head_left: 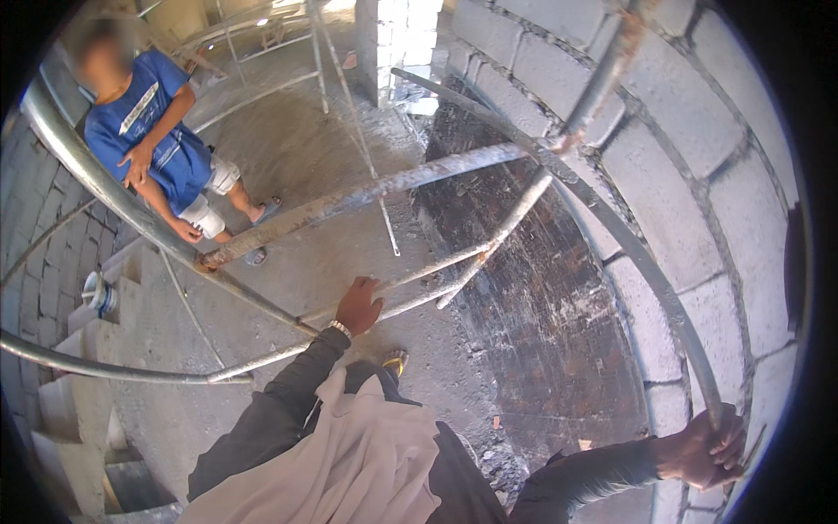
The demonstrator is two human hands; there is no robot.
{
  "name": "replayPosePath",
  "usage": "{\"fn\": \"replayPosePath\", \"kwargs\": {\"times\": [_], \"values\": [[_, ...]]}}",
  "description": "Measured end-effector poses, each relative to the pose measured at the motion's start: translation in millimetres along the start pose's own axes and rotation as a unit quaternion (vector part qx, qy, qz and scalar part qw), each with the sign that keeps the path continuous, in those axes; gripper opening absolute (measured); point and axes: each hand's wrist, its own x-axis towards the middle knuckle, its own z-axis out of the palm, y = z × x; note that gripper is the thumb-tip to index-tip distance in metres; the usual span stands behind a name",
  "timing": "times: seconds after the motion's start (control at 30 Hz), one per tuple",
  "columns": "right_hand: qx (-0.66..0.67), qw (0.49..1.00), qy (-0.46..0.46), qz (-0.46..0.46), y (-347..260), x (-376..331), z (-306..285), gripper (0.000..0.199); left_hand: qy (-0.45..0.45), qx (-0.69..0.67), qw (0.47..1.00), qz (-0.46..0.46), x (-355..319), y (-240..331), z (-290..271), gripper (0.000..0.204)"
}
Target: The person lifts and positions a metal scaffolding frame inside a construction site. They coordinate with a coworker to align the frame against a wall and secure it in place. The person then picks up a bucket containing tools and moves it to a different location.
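Note:
My right hand, low at the right by the block wall, is closed around the lower end of a long grey metal pipe. The pipe leans up and to the left, crossing the rusty scaffold frame near its corner. Wearing a metal-banded watch, my left hand is held over the thin lower bars of the scaffold frame. Its thumb stands apart from the fingers, and nothing shows in it. Whether it touches a bar I cannot tell.
A person in a blue shirt stands beyond the scaffold tube at upper left. A white block wall rises on the right above a dark stained board. Steps and a white bucket are at left.

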Motion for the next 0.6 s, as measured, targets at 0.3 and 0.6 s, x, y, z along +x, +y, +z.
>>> {"fn": "replayPosePath", "kwargs": {"times": [0.3,0.6], "values": [[-0.032,0.989,0.140,-0.021,-76.6,-138.8,-100.6,0.049,-0.034,-0.031,0.992,0.115,-49.6,10.7,12.4,0.042],[-0.186,0.818,0.538,-0.082,-113.4,-310.5,-162.4,0.039,-0.206,-0.271,0.938,0.065,-55.2,64.9,9.2,0.044]]}}
